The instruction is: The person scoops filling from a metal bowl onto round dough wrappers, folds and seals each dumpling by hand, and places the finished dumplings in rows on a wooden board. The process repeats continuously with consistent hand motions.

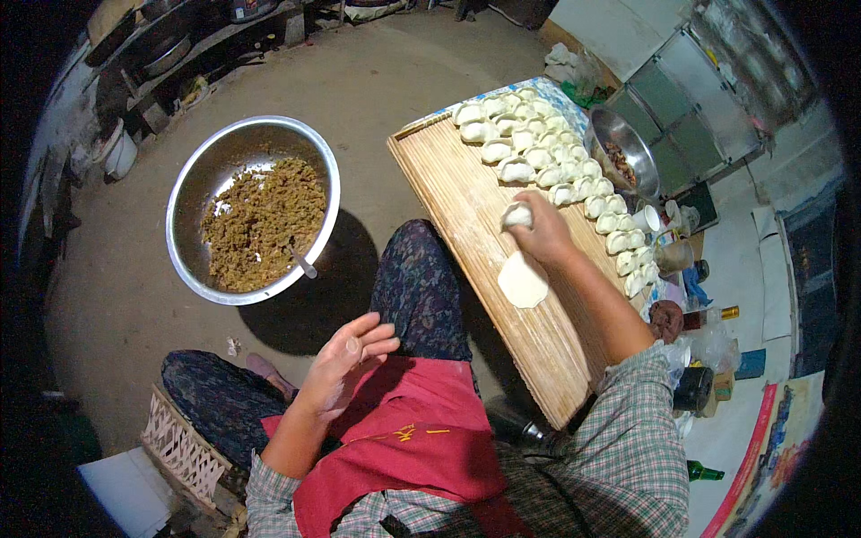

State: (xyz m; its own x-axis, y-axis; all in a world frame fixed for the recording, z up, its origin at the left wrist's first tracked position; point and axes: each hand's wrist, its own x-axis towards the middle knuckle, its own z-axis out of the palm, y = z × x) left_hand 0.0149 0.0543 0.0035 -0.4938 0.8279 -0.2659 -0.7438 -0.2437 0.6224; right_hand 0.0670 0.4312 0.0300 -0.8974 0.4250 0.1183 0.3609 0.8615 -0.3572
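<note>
My right hand [548, 228] holds a folded dumpling [517, 215] between thumb and fingers over the wooden board [457, 181]. Just below that hand lies a flat, pale dough wrapper [524, 281]. Rows of shaped dumplings [538, 157] cover the far and right part of the board. My left hand [356, 356], holding nothing, hovers above my lap and red apron [417, 430] with its fingers spread. To the left, a wide steel basin [176, 222] contains minced filling [269, 228], and a spoon handle [304, 263] sticks out over its rim.
A second metal bowl [642, 161] with dark contents stands behind the dumplings. Cups [647, 218], a bottle [706, 317] and a dark jar [693, 389] crowd the board's right side. A low shelf [208, 47] with pots runs along the far left wall.
</note>
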